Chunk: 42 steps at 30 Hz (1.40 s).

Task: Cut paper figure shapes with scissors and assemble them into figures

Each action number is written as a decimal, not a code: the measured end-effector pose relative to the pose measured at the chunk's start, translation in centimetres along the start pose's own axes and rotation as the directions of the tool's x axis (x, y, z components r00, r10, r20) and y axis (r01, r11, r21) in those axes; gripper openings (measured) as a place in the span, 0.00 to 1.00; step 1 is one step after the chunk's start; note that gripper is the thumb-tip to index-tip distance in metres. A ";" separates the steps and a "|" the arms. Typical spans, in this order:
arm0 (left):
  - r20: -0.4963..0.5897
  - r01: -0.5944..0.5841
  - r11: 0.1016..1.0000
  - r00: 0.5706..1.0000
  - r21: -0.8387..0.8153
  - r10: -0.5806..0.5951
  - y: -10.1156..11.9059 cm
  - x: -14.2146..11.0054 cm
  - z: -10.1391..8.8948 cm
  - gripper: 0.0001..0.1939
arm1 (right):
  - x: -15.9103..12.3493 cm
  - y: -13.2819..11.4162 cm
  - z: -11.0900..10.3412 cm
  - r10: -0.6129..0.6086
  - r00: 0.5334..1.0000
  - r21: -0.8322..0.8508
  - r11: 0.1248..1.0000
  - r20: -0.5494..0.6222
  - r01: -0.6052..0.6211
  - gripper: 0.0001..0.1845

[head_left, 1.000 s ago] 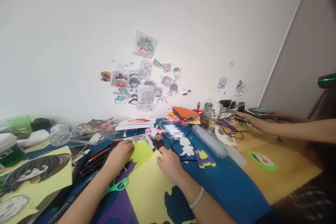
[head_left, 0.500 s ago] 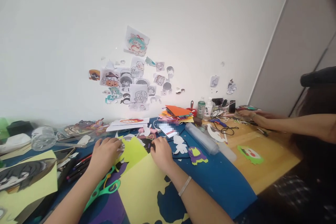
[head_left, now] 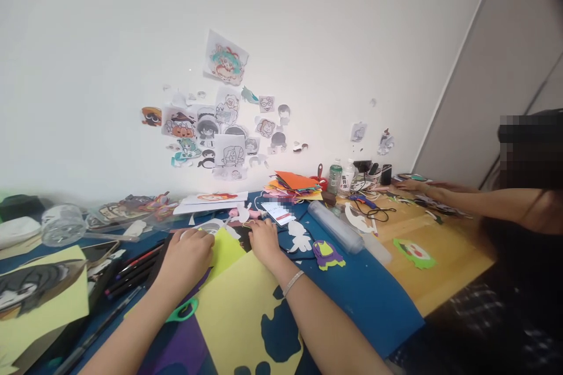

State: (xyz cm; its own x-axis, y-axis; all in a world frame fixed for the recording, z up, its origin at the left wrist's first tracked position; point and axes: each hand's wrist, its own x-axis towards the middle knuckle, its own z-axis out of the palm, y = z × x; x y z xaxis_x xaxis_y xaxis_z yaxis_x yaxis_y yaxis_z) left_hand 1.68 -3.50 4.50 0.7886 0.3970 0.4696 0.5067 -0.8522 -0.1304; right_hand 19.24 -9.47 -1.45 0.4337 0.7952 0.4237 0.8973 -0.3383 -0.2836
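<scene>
My left hand [head_left: 187, 255] is closed, with its fingers bent down over the bright yellow-green paper [head_left: 226, 255]. A dark sheet [head_left: 162, 258] shows at its left edge; what the fingers hold is hidden. My right hand [head_left: 264, 240] has its fingers curled down beside a dark brown piece [head_left: 241, 234], and its grip is hidden too. Below the hands lies a pale yellow sheet [head_left: 237, 310] with cut-out holes, partly over a purple sheet [head_left: 185, 345]. Green-handled scissors [head_left: 187, 310] stick out from under my left forearm.
Several pens [head_left: 136, 269] and a drawn figure on yellow paper [head_left: 35, 287] lie left. To the right are a phone [head_left: 278, 212], a white cut-out [head_left: 299, 238], a purple cut-out [head_left: 328, 255] and a clear roll [head_left: 335, 227]. Another person's arm [head_left: 466, 199] reaches across the wooden table [head_left: 457, 258].
My left hand has moved slightly right and its fingers have curled in. A dark sheet now shows beside it, and less of the scissors is visible. The camera view has shifted slightly.
</scene>
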 end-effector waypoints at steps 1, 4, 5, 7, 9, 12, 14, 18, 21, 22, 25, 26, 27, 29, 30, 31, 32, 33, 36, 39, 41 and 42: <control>-0.009 -0.015 1.000 1.000 0.019 0.015 0.2 -0.1 0.0 0.13 | 0.0 0.1 -0.1 -0.009 1.000 -0.001 1.000 0.001 0.009 0.16; -0.025 -0.043 0.997 0.999 0.068 0.045 0.7 -0.4 0.2 0.13 | -0.1 0.2 -0.3 -0.028 1.000 0.001 1.000 0.000 0.028 0.15; -0.020 -0.044 0.997 0.999 0.064 0.046 0.8 -0.6 0.3 0.13 | -0.1 0.2 -0.3 -0.031 0.999 0.006 0.999 -0.005 0.031 0.15; 0.003 -0.043 0.998 0.999 0.052 0.043 1.1 -1.0 0.5 0.14 | -0.2 0.2 -0.3 -0.037 0.999 0.021 0.999 -0.018 0.037 0.18; 0.027 -0.042 0.998 0.999 0.039 0.041 1.4 -1.4 0.7 0.15 | -0.4 0.1 -0.3 -0.039 0.999 0.032 0.999 -0.020 0.039 0.21; 0.033 -0.043 0.999 0.999 0.023 0.043 1.7 -1.7 1.0 0.15 | -0.5 0.1 -0.4 -0.027 1.000 0.025 0.999 0.003 0.027 0.21; 0.030 -0.047 0.999 0.998 0.019 0.046 1.8 -1.8 1.2 0.15 | -0.5 0.2 -0.6 -0.004 1.000 0.011 1.000 0.011 0.004 0.17; 0.032 -0.047 0.999 0.998 0.005 0.047 1.8 -1.9 1.4 0.16 | -0.4 0.5 -1.0 0.027 1.000 0.000 1.000 -0.001 -0.027 0.12; 0.046 -0.046 0.999 0.998 0.000 0.046 1.8 -1.8 1.4 0.16 | -0.3 0.8 -1.1 0.037 0.999 0.003 0.999 -0.010 -0.037 0.13; 0.051 -0.045 0.999 0.998 -0.001 0.045 1.8 -1.8 1.4 0.16 | -0.3 0.8 -1.1 0.038 0.999 0.006 0.999 -0.009 -0.038 0.15; 0.057 -0.047 0.999 0.997 -0.002 0.047 1.8 -1.8 1.5 0.16 | -0.3 0.8 -1.0 0.012 1.000 0.022 1.000 0.006 -0.012 0.19; 0.055 -0.048 0.999 0.997 -0.003 0.048 1.8 -1.8 1.6 0.16 | -0.3 0.8 -0.9 -0.007 1.000 0.028 1.000 0.014 0.006 0.19; 0.051 -0.050 0.999 0.997 -0.003 0.050 1.8 -1.8 1.6 0.16 | -0.4 0.7 -0.9 -0.026 0.999 0.035 0.999 0.020 0.026 0.18; 0.045 -0.051 0.999 0.998 -0.006 0.052 1.7 -1.8 1.7 0.17 | -0.4 0.7 -0.8 -0.057 0.998 0.044 0.997 0.021 0.057 0.17; 0.044 -0.052 0.999 0.998 -0.008 0.052 1.7 -1.8 1.7 0.17 | -0.5 0.7 -0.8 -0.066 0.998 0.045 0.997 0.019 0.065 0.17; 0.045 -0.052 0.999 0.998 -0.012 0.052 1.7 -1.8 1.7 0.17 | -0.5 0.7 -0.8 -0.070 0.997 0.043 0.997 0.016 0.070 0.17; 0.047 -0.052 0.999 0.997 -0.016 0.053 1.7 -1.8 1.7 0.17 | -0.6 0.7 -0.8 -0.073 0.997 0.040 0.997 0.016 0.073 0.18; 0.049 -0.051 0.999 0.997 -0.020 0.052 1.7 -1.8 1.7 0.17 | -0.6 0.8 -0.8 -0.076 0.997 0.038 0.996 0.017 0.075 0.18; 0.057 -0.045 0.999 0.997 -0.031 0.047 1.8 -1.7 1.5 0.16 | -0.6 0.8 -0.8 -0.074 0.997 0.031 0.997 0.021 0.073 0.19; 0.063 -0.041 0.999 0.997 -0.034 0.043 1.7 -1.7 1.5 0.17 | -0.5 0.8 -0.8 -0.064 0.998 0.023 0.998 0.014 0.063 0.19; 0.065 -0.041 0.999 0.997 -0.036 0.043 1.6 -1.7 1.5 0.17 | -0.5 0.8 -0.8 -0.063 0.998 0.023 0.998 0.004 0.063 0.19; 0.066 -0.040 0.998 0.997 -0.039 0.043 1.6 -1.7 1.5 0.17 | -0.6 0.8 -0.8 -0.066 0.998 0.025 0.998 0.001 0.066 0.19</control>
State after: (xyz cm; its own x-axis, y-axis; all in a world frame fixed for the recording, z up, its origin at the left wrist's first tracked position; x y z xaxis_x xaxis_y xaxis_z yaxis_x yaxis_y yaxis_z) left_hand 1.70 -4.98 2.17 0.8310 0.3818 0.4046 0.4607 -0.8800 -0.1156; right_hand 19.82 -10.61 -1.21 0.3739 0.8161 0.4407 0.9215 -0.2730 -0.2763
